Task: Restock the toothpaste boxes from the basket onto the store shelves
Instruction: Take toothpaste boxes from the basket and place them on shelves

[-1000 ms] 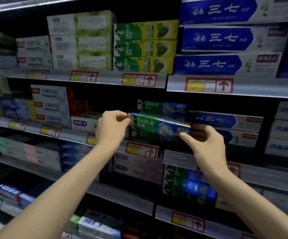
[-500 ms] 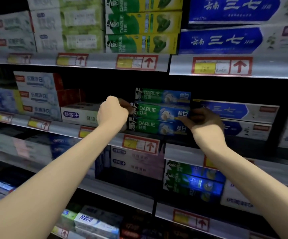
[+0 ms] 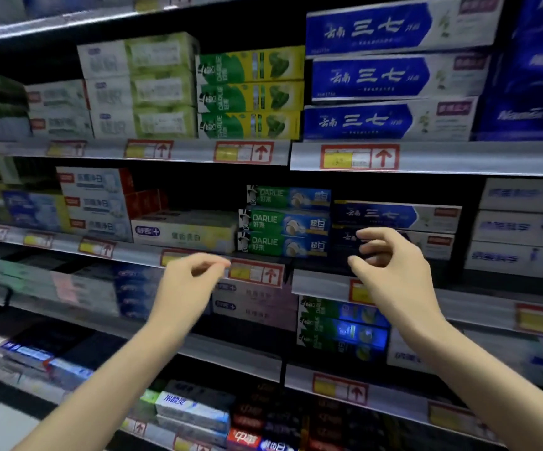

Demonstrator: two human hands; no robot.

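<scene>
Three Darlie boxes (image 3: 284, 222) sit above the empty, half-curled hands, left (image 3: 185, 288) and right (image 3: 393, 271).

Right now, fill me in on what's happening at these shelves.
A person stands at a store display, restocking toothpaste. The bare left hand and right hand hover in front of the grey middle shelf, fingers loosely curled, holding nothing. A stack of three green-and-blue DARLIE cardboard boxes sits on that shelf, and neither hand touches it. The basket is out of view.
</scene>
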